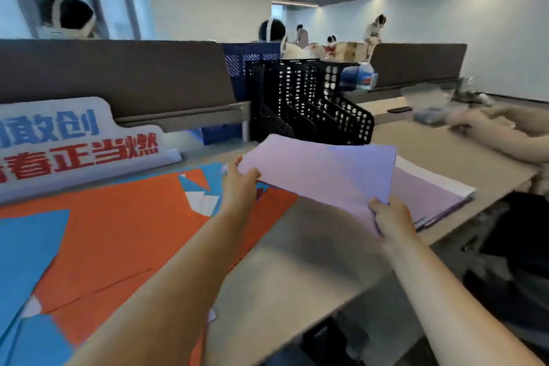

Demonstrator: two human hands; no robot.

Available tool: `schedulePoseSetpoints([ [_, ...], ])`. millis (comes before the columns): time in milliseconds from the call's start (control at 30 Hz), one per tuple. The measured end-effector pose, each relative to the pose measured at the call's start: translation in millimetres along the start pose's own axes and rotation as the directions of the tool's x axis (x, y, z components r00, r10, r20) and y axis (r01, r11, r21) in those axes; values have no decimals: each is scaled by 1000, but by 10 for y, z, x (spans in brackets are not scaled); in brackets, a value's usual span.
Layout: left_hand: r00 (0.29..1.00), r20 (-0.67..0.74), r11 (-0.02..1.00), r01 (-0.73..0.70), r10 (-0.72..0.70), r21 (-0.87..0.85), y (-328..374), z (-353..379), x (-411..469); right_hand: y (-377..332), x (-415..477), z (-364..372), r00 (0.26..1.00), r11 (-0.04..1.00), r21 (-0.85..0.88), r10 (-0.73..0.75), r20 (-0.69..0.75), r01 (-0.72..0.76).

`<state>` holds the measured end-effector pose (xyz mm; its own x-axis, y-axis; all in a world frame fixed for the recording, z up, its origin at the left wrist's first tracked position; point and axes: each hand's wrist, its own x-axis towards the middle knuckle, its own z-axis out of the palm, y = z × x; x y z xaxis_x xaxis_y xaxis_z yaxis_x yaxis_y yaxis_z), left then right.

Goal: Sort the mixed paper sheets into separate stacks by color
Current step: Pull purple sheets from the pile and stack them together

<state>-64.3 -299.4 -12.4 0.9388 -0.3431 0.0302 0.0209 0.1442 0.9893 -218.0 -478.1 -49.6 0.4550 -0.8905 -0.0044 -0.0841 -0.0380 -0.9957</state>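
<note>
Left: we log orange sheets [118,232] and blue sheets [26,246] mixed on the worktop [297,276]. Centre: left hand [239,184] and right hand [392,217], fingers pinching opposite edges of lilac sheets [320,169], partly above the lilac stack [430,196] at right. We judge them light and floppy, best held by the edges.

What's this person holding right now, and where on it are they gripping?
A lilac paper sheet. The left hand pinches its near left corner, and the right hand grips its near right corner.

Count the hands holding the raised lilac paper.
2. The left hand pinches the far-left corner of the lilac paper; the right hand grips its near-right corner. No other hand shows on it.
</note>
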Motion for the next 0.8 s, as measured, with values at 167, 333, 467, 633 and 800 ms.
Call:
schedulePoseSetpoints([
  [167,947,261,980,199,-189,-13,-193,927,-40,116,312,-391,968,997,75,33,-247,-15],
  [333,882,379,959,278,-280,61,-346,1392,-8,271,529,-686,917,987,157,90,-388,-30],
  [467,836,436,939,333,-334,82,-464,1615,10,357,592,-840,893,979,201,116,-435,-30],
  [633,841,424,936,348,-335,50,-554,1736,76,340,718,-795,886,984,165,133,-444,-65],
  [800,892,297,935,284,-340,214,-559,1774,221,258,813,-622,913,993,83,114,-391,-89],
])
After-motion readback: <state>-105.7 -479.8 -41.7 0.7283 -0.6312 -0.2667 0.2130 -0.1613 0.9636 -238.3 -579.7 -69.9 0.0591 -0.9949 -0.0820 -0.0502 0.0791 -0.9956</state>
